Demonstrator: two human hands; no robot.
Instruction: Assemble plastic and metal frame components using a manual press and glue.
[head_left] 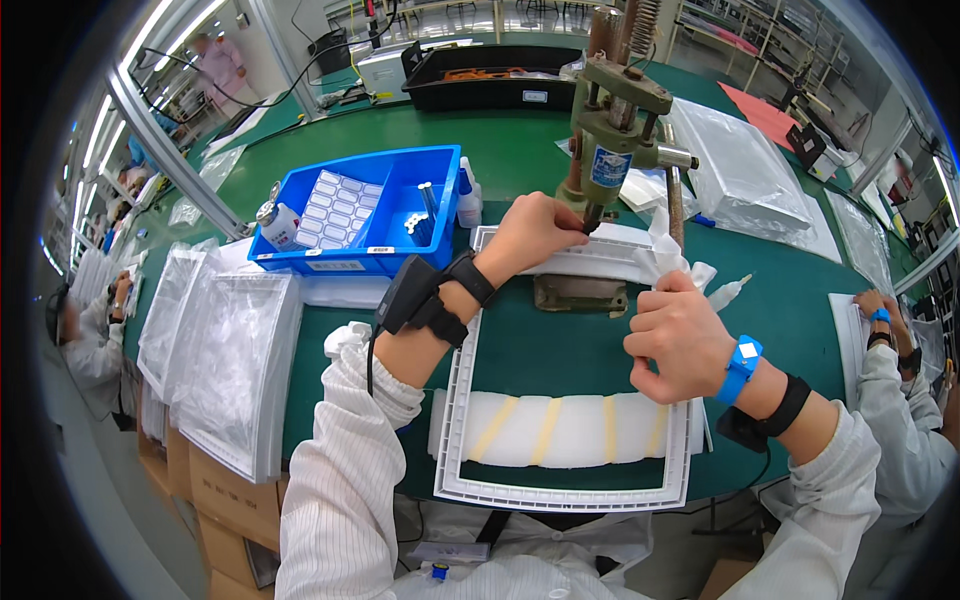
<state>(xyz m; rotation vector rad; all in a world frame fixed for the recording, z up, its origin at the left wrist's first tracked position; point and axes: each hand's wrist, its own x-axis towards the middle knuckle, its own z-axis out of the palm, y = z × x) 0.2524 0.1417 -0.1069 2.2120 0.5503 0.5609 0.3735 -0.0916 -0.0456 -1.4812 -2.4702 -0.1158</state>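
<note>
A white rectangular plastic frame (462,400) lies in front of me, its far side under the ram tip of a green hand press (612,110). My left hand (540,232) is at that far side, fingertips pinched right beside the ram tip; whatever they hold is too small to make out. My right hand (682,338) is closed at the lower end of the press lever (675,195), which is wrapped in white cloth (672,258). The press base (580,294) shows inside the frame's opening. A white foam strip (575,428) with yellow bands lies beneath the frame's near part.
Left of the press stands a blue bin (350,262) with labels, a bottle and small metal rods. A white bottle (469,200) is beside it. Plastic-wrapped frames (235,370) are stacked at left, wrapped sheets (740,165) at right. A black tray (490,92) sits behind. Co-workers flank both sides.
</note>
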